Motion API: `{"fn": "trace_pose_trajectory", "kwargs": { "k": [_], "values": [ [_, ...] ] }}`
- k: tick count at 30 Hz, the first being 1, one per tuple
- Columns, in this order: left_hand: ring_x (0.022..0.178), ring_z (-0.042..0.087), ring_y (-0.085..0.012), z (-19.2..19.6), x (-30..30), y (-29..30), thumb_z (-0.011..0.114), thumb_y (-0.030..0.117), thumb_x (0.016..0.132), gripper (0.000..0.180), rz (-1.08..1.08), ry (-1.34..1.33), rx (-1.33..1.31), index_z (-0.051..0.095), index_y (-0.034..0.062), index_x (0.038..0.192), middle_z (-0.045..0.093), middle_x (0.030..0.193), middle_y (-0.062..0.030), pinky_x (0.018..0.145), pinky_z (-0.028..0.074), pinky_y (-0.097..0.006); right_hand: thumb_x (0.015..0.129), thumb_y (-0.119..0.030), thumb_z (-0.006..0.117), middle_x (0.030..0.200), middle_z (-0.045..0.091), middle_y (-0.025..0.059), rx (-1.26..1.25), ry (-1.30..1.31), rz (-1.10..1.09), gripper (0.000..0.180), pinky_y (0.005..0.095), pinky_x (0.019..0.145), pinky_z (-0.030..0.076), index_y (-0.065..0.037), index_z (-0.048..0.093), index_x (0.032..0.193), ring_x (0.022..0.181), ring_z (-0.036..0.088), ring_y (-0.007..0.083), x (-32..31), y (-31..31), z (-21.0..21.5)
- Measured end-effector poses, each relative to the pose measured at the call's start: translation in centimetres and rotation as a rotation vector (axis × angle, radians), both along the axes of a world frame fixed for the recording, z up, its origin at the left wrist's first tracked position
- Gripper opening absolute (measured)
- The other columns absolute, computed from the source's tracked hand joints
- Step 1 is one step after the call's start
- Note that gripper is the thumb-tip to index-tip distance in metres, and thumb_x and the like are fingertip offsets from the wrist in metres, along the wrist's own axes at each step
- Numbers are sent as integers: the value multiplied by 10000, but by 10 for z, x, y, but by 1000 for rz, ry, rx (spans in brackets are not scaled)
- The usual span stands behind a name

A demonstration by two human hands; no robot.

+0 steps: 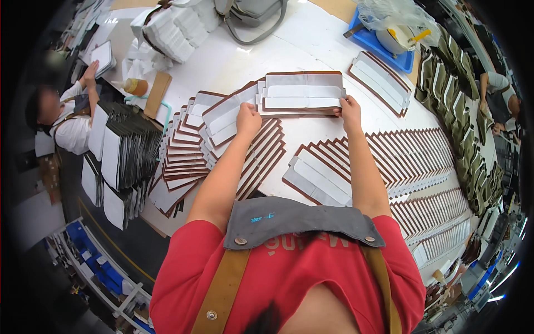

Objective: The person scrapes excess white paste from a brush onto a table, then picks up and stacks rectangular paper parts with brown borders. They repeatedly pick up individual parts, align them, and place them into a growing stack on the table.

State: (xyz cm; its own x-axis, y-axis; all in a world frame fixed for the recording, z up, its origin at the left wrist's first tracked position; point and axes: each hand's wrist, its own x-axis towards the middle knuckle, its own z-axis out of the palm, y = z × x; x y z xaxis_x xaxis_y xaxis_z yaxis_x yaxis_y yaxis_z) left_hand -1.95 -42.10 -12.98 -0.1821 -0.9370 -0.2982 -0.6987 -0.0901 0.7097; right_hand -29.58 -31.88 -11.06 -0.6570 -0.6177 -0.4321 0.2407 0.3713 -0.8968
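Observation:
In front of me is a small stack of flat, rectangular white panels with brown edges [303, 89], each with a paler strip along it. My right hand [349, 113] is closed on the stack's right end, thumb on top. At its lower left corner my left hand [248, 118] is closed on the panels' edge; its fingertips are partly hidden. Fanned rows of like panels [186, 147] spread to the left and under my left forearm. Beside my right forearm, another panel [320, 177] lies atop a long overlapping row [411, 158].
A separate panel pile [381, 80] lies at right, near a blue tray [403, 60] with a white bowl. White bundles [175, 36] and a grey bag [253, 14] stand at the back. Left are a glue bottle [133, 86], dark stacked pieces [130, 147] and a co-worker [72, 117]. Olive pieces [453, 100] line the right.

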Motion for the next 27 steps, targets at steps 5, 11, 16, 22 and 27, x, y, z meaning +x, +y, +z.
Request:
{"fn": "trace_pose_trajectory", "kwargs": {
  "k": [5, 11, 16, 22, 27],
  "values": [
    [737, 565, -281, 11, 12, -2, 498, 24, 690, 299, 37, 61, -26, 459, 10, 986, 580, 787, -157, 675, 440, -367, 841, -87, 505, 642, 483, 1, -106, -205, -167, 138, 172, 404, 343, -1, 536, 945, 435, 420, 57, -29, 19, 8],
    [832, 544, -213, 22, 19, -13, 407, 201, 826, 275, 75, 281, 264, 575, 3, 917, 578, 886, -149, 744, 414, -320, 834, -118, 521, 638, 501, -6, -108, -331, 41, 97, 182, 395, 367, -39, 542, 885, 436, 463, 60, 15, 13, 5],
    [757, 559, -212, 23, 22, -15, 505, 292, 827, 345, 49, 211, 157, 569, -30, 933, 604, 808, -137, 700, 425, -317, 828, -125, 510, 634, 525, 18, -49, -276, 78, 131, 197, 394, 380, -17, 530, 901, 433, 478, 76, 49, 16, -3],
    [714, 571, -276, 7, 28, -17, 570, 285, 788, 343, -65, 85, -94, 564, -27, 930, 602, 796, -170, 657, 432, -353, 778, -169, 552, 622, 575, 76, 177, 295, 234, 189, 272, 505, 433, 14, 557, 823, 525, 542, 148, 37, 15, -3],
    [694, 557, -313, 23, 14, -21, 562, 288, 788, 327, -107, -93, -150, 561, -16, 911, 585, 767, -184, 638, 428, -367, 757, -180, 592, 600, 547, 40, 220, 395, 243, 198, 259, 529, 402, 19, 584, 752, 549, 474, 113, 22, 15, -11]
  ]
}}
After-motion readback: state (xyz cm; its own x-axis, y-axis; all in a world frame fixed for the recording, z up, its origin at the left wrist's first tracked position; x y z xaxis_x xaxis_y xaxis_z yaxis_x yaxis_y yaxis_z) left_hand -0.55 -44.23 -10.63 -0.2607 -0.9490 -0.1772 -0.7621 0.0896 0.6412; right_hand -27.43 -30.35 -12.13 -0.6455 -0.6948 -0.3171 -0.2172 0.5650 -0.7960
